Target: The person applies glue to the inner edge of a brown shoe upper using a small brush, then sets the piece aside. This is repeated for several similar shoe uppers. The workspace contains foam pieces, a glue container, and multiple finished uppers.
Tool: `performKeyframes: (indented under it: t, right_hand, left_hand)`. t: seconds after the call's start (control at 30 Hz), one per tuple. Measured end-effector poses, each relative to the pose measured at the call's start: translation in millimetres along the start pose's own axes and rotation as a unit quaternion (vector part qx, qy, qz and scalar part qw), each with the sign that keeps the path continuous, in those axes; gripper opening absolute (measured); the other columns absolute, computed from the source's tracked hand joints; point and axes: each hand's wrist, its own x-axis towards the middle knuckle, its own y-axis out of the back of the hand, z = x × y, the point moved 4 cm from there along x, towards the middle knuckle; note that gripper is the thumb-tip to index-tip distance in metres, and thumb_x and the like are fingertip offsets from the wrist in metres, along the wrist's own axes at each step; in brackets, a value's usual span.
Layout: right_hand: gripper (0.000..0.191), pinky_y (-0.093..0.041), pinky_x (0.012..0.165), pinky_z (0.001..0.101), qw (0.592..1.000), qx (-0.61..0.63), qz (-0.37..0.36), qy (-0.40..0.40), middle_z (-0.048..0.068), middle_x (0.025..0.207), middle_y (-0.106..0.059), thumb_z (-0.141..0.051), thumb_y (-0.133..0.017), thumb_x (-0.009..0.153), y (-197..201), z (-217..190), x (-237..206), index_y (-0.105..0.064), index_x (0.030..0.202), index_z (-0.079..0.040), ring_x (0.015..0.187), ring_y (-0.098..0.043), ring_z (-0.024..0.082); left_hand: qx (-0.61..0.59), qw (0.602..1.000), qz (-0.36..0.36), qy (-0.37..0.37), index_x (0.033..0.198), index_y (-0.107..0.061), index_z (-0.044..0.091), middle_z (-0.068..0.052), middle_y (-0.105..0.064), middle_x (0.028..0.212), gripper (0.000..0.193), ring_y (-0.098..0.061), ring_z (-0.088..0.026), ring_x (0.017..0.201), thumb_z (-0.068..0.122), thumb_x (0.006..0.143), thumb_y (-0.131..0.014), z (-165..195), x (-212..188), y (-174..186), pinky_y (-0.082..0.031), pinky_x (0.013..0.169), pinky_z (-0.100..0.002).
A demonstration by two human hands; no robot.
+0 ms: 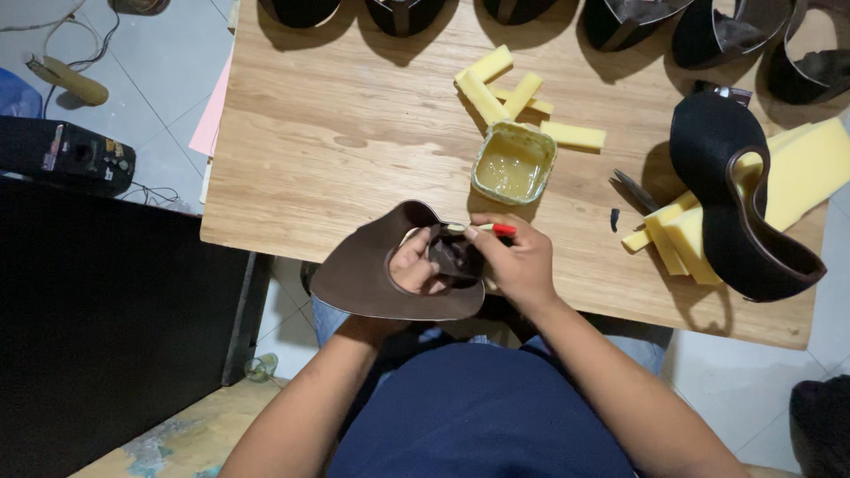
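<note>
On the bench point(336, 150), a glue tub point(513, 163) sits just behind the hands; foam strips point(509, 88) lie behind the tub. To the right, a shoe upper point(735, 204) rests on foam blocks point(797, 168). More uppers point(620, 18) line the far edge.

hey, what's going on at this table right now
A person seated at a wooden table holds a brown leather shoe upper in the left hand. The right hand holds a small red-handled brush against the upper's inside. An open tub of yellowish glue sits just ahead, with yellow foam strips and a black shoe upper nearby.
</note>
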Motion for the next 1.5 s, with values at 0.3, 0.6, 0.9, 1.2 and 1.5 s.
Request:
performKeyframes:
  t: [0.3, 0.6, 0.9, 1.2, 1.5]
  right_hand:
    - [0.014, -0.054, 0.076, 0.0238, 1.0, 0.005, -0.011, 0.017, 0.002, 0.091, -0.072, -0.013, -0.07, 0.098, 26, 7, -7, -0.069, 0.105, -0.001, 0.083, -0.065, 0.007]
    - [0.018, -0.056, 0.081, 0.0251, 0.992, -0.021, -0.112, -0.061, 0.005, 0.094, -0.077, -0.016, -0.073, 0.093, 29, 19, -3, -0.073, 0.106, -0.004, 0.088, -0.07, 0.01]
    - [0.02, -0.051, 0.068, 0.0262, 0.985, 0.016, -0.085, -0.152, 0.005, 0.09, -0.074, -0.017, -0.073, 0.092, 35, 24, -11, -0.074, 0.106, -0.003, 0.076, -0.064, 0.011]
    - [0.016, -0.052, 0.074, 0.0285, 0.966, -0.188, 0.057, 0.167, 0.008, 0.097, -0.071, -0.014, -0.076, 0.097, 74, -48, 62, -0.075, 0.109, -0.003, 0.085, -0.065, 0.016]
    - [0.014, -0.056, 0.089, 0.0317, 0.928, -0.198, 0.089, 0.301, 0.012, 0.11, -0.071, -0.008, -0.075, 0.103, 76, -87, 35, -0.07, 0.114, -0.001, 0.103, -0.068, 0.021]
  left_hand:
    - [-0.083, 0.996, 0.027, 0.015, 0.151, -0.04, 0.006, -0.009, -0.063, 0.127, 0.063, -0.064, -0.017, 0.104, 0.0, 0.088, -0.042, -18, 6, 11, -0.054, 0.085, -0.03]
    - [-0.071, 0.997, 0.034, -0.024, 0.148, -0.045, 0.005, -0.002, -0.06, 0.097, 0.056, -0.05, -0.009, 0.07, 0.0, 0.092, -0.048, -44, 10, 39, -0.045, 0.064, -0.026]
    - [-0.008, 0.997, 0.055, -0.059, 0.145, -0.049, -0.001, -0.003, -0.064, 0.11, 0.054, -0.055, -0.008, 0.087, 0.001, 0.091, -0.049, -39, 8, 33, -0.046, 0.08, -0.024]
    - [-0.039, 0.995, 0.084, -0.041, 0.136, -0.052, 0.002, -0.011, -0.07, 0.111, 0.048, -0.062, -0.014, 0.085, 0.001, 0.089, -0.05, -10, 10, 15, -0.052, 0.073, -0.028]
    - [-0.151, 0.982, 0.101, 0.042, 0.131, -0.055, -0.003, -0.01, -0.07, 0.107, 0.04, -0.067, -0.017, 0.087, 0.005, 0.092, -0.052, 18, -11, -8, -0.054, 0.076, -0.028]
